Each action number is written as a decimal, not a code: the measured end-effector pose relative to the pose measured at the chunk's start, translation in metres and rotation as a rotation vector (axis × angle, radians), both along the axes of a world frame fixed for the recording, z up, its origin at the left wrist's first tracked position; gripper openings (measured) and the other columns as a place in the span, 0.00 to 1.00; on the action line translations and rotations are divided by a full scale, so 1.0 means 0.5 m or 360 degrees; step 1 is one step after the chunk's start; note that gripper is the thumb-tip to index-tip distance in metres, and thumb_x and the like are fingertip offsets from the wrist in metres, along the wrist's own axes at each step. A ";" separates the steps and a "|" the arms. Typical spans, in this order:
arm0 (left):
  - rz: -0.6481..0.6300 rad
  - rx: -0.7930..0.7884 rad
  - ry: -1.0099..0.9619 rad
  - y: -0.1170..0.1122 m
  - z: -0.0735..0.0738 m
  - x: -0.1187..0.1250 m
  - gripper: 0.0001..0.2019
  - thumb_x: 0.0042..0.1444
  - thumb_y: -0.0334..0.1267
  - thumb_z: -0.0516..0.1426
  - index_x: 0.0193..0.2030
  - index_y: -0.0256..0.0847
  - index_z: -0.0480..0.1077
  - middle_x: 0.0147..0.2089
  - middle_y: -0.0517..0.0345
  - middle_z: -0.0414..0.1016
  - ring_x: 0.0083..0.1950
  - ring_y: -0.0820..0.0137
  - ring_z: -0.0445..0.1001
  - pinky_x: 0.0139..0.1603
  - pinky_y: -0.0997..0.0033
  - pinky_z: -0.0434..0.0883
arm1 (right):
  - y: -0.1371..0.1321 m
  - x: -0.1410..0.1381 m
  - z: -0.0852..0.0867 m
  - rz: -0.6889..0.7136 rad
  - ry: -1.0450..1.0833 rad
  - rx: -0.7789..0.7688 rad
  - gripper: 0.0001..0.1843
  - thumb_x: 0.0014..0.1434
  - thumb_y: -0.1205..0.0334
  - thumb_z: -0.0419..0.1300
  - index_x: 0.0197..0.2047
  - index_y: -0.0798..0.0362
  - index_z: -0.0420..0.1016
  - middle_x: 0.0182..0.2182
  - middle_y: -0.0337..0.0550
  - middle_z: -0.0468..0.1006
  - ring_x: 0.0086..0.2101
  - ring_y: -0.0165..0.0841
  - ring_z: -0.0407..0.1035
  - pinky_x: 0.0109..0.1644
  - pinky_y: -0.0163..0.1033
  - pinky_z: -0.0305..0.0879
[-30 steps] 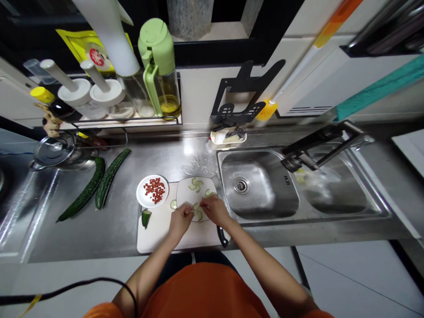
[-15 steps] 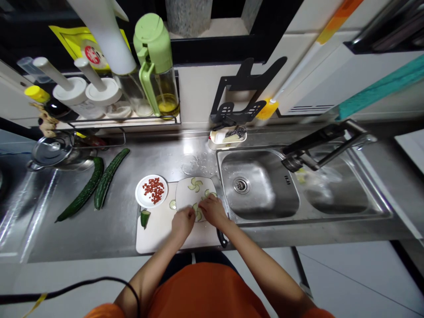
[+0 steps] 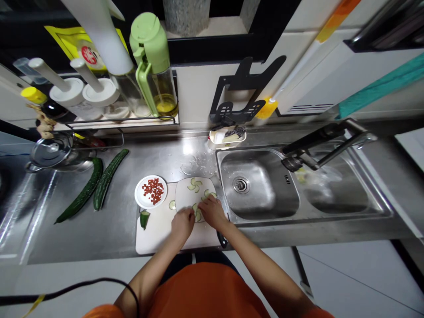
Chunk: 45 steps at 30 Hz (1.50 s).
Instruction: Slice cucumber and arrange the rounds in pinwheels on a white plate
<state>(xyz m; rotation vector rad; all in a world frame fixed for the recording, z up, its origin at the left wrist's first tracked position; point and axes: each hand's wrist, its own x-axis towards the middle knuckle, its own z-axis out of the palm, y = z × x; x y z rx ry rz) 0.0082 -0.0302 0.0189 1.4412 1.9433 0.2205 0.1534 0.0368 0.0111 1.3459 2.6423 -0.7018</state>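
Two whole cucumbers [image 3: 107, 179] lie on the steel worktop [image 3: 112, 238]. Next, a round dish [image 3: 138, 194] of red bits overlaps the cutting board [image 3: 155, 241], a cucumber stub [image 3: 144, 219] just below it. The left hand [image 3: 183, 222], fingers curled, is at the near edge of a squarish white plate [image 3: 183, 194] bearing fanned cucumber slices [image 3: 194, 184]. The right hand [image 3: 213, 212] bends its fingers over the plate's right side. I cannot tell whether either grips anything. A black knife handle [image 3: 221, 240] lies beside the right wrist.

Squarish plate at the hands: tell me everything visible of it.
The squarish plate is white, with rounded corners and a thin dark rim; perhaps ceramic. It lies flat on the cutting board, bearing thin cucumber slices in curved clusters. The left hand and right hand partly hide its near side; whether they touch it is unclear.
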 end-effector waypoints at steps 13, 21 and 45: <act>-0.0017 0.0053 -0.0004 -0.002 -0.008 -0.001 0.08 0.58 0.33 0.51 0.36 0.43 0.72 0.37 0.57 0.74 0.40 0.71 0.72 0.41 0.74 0.63 | -0.001 0.000 -0.011 -0.0021 0.0038 0.0048 0.09 0.62 0.65 0.53 0.37 0.49 0.76 0.35 0.43 0.76 0.46 0.39 0.59 0.41 0.41 0.49; -0.0012 0.0037 0.0013 -0.003 -0.004 0.001 0.08 0.58 0.33 0.51 0.37 0.43 0.72 0.38 0.57 0.74 0.40 0.71 0.72 0.41 0.74 0.63 | -0.005 0.001 -0.018 -0.0026 0.0056 0.0073 0.09 0.62 0.65 0.53 0.39 0.49 0.75 0.36 0.44 0.75 0.46 0.39 0.58 0.42 0.41 0.49; -0.0111 0.0168 -0.0010 -0.009 -0.003 -0.013 0.10 0.58 0.33 0.51 0.37 0.42 0.74 0.37 0.53 0.71 0.41 0.70 0.70 0.43 0.72 0.66 | -0.015 0.006 -0.019 0.0035 0.0046 0.0148 0.09 0.61 0.68 0.53 0.37 0.51 0.75 0.36 0.46 0.74 0.45 0.40 0.57 0.41 0.42 0.50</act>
